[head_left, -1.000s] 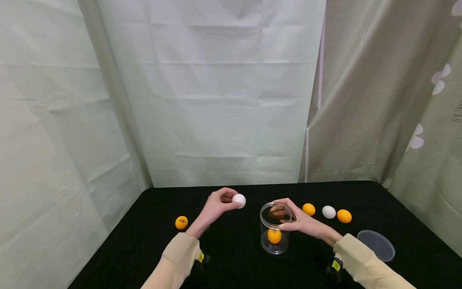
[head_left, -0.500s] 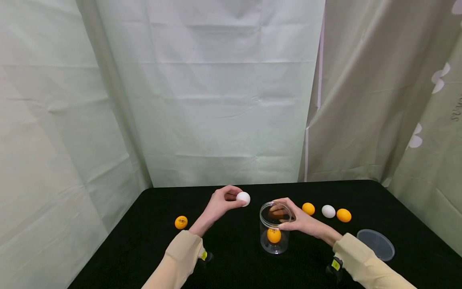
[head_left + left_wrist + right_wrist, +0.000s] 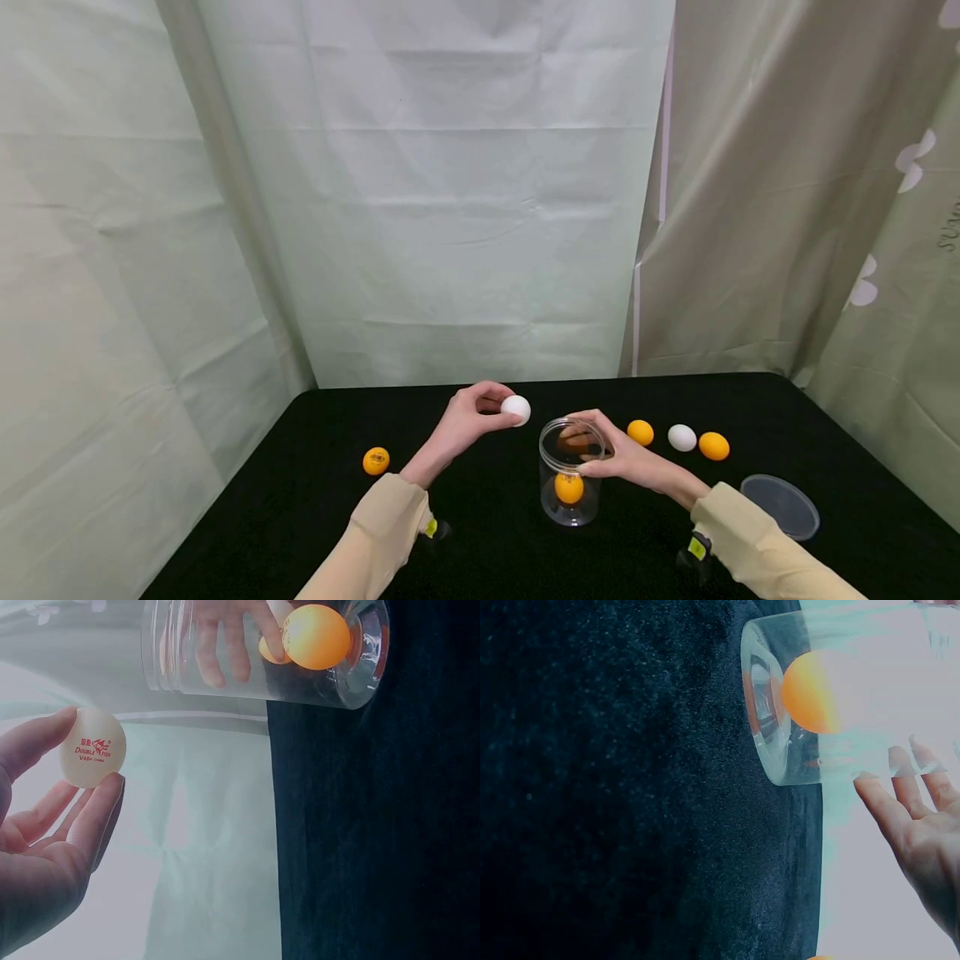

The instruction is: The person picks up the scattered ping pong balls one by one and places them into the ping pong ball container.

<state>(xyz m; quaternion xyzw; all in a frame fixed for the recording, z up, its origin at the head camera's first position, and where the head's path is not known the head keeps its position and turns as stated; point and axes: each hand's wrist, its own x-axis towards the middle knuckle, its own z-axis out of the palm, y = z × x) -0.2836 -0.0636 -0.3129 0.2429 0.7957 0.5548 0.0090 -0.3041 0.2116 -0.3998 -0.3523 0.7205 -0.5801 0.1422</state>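
Note:
Between thumb and fingertips my left hand (image 3: 467,418) pinches a white ping-pong ball (image 3: 516,410), held above the table just left of the jar's mouth. Red lettering shows on that white ball (image 3: 93,748) in the left wrist view. My right hand (image 3: 626,457) grips the clear plastic jar (image 3: 553,500) near its rim from the right side, thumb in front and fingers behind. The jar stands upright and uncapped. One orange ping-pong ball (image 3: 569,489) lies inside, low in the jar; the right wrist view shows this orange ball (image 3: 807,691) through the wall.
Right of the jar lie two orange balls (image 3: 714,446) with a white ball (image 3: 682,438) between them. A translucent round lid (image 3: 782,507) rests nearer the right edge. Another orange ball (image 3: 377,461) sits at the left. Curtains hang behind the black-covered table (image 3: 285,500).
My left hand has moved right and slightly up with the white ping-pong ball, closer to the jar's mouth. The right hand and the jar have stayed in place.

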